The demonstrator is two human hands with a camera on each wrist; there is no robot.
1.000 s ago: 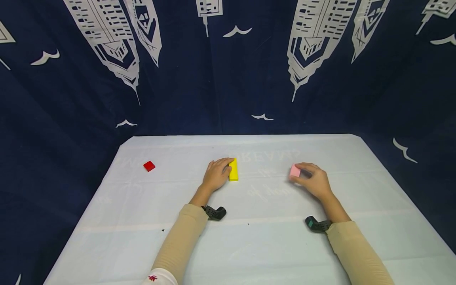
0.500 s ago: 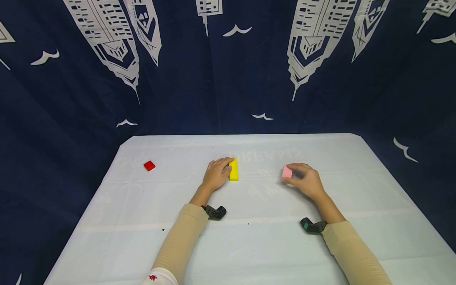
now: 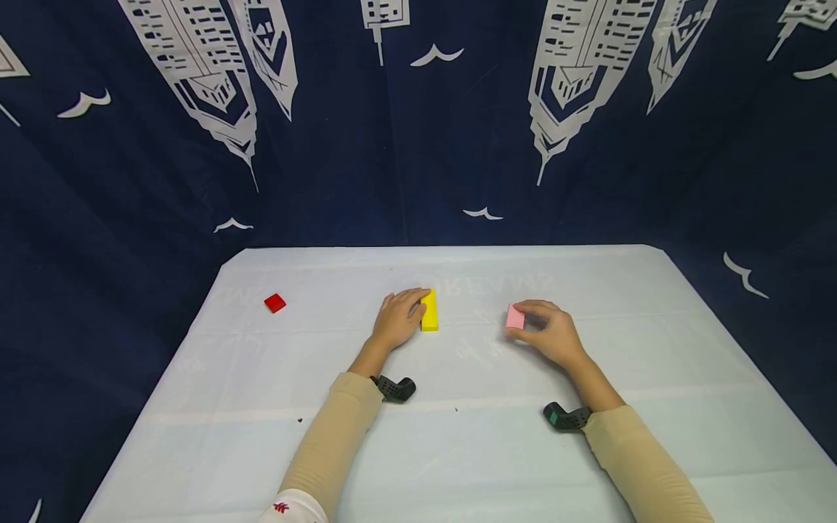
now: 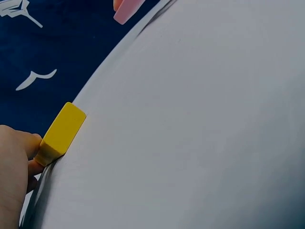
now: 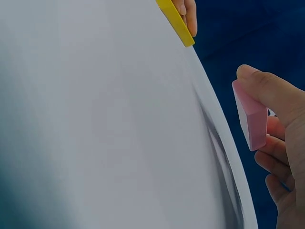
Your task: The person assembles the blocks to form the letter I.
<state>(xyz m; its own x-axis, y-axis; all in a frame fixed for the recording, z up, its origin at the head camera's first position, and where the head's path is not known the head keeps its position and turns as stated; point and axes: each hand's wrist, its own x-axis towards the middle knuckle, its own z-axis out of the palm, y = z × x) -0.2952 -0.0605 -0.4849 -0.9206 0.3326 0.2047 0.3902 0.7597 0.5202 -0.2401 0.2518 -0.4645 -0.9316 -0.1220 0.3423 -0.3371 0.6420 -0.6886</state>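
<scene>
right wrist view: fingers [image 5: 275, 147] pinch a pink block [image 5: 258, 126].

The worktop [image 3: 497, 450] is white, with faint pale lettering [image 3: 506, 284] near its far edge. A plain red block [image 3: 275, 303] shows towards its far left corner, a plain bright yellow block [image 3: 429, 310] nearer the middle of the far edge, and a plain pink block [image 3: 515, 317] further towards the right edge. Behind the far edge, the backdrop [image 3: 418, 160] is navy, patterned with off-white towers [image 3: 578, 80] and curved bird shapes [image 3: 437, 56]. The left sleeve [image 3: 332, 436] and right sleeve [image 3: 644, 465] are tan, and white fabric [image 3: 297, 503] by the left one carries a red motif [image 3: 281, 508]. The left wrist camera [image 3: 397, 390] is black, the right wrist camera [image 3: 565, 418] black with green
</scene>
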